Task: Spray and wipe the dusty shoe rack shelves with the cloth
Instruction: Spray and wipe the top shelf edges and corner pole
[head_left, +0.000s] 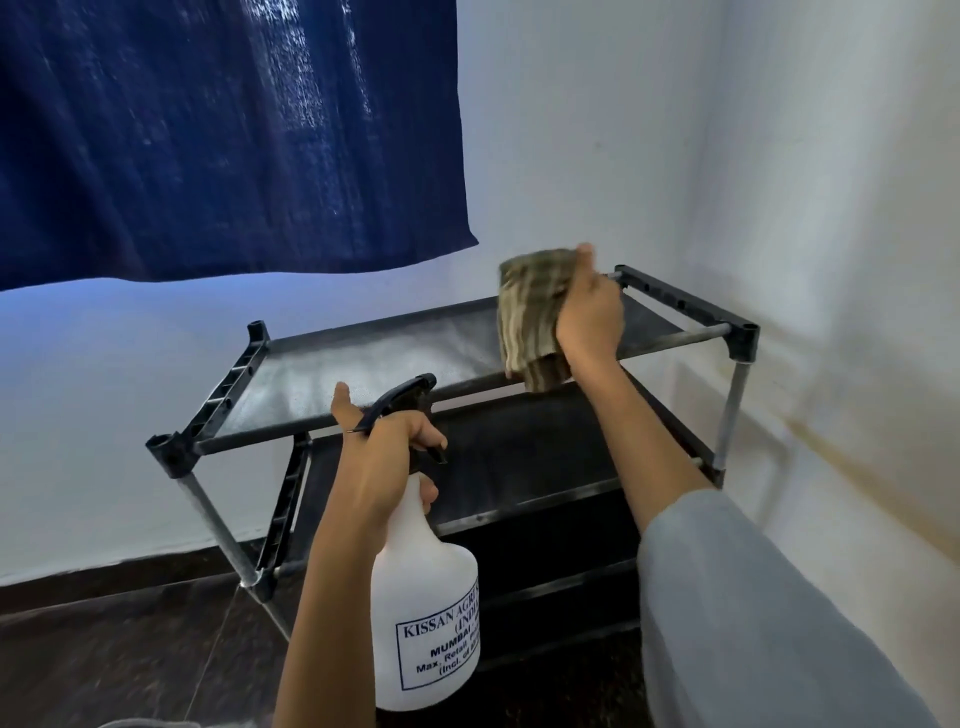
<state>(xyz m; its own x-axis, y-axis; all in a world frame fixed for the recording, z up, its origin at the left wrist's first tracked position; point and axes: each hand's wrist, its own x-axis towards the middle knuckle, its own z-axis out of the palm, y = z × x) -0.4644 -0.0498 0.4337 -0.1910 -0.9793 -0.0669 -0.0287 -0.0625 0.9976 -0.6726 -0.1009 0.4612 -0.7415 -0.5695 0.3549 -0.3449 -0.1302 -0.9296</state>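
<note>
Fingers of the left hand (382, 462) curl round the neck of a white spray bottle (423, 613), one of them on the black trigger, thumb raised above the nozzle. Bottle hangs upright in front of the rack (743, 340), below its top shelf (374, 374) and level with the second shelf (530, 457); its label reads "KISSAN" in part. Right hand (589, 312) grips a bunched, striped brownish cloth (530, 317), thumb up along the cloth's top edge; the other fingers are hidden behind the cloth. Cloth sits over the right half of the top shelf, its lower end at the shelf's front rail; whether it presses the surface I cannot tell. Left half of the top shelf looks pale and dusty or misted. A grey sleeve (743, 613) covers the right forearm in front of the rack. A blue curtain (223, 135) hangs on the wall above and left of the rack. Rack stands in a corner of white walls, on a dark floor (104, 639).
</note>
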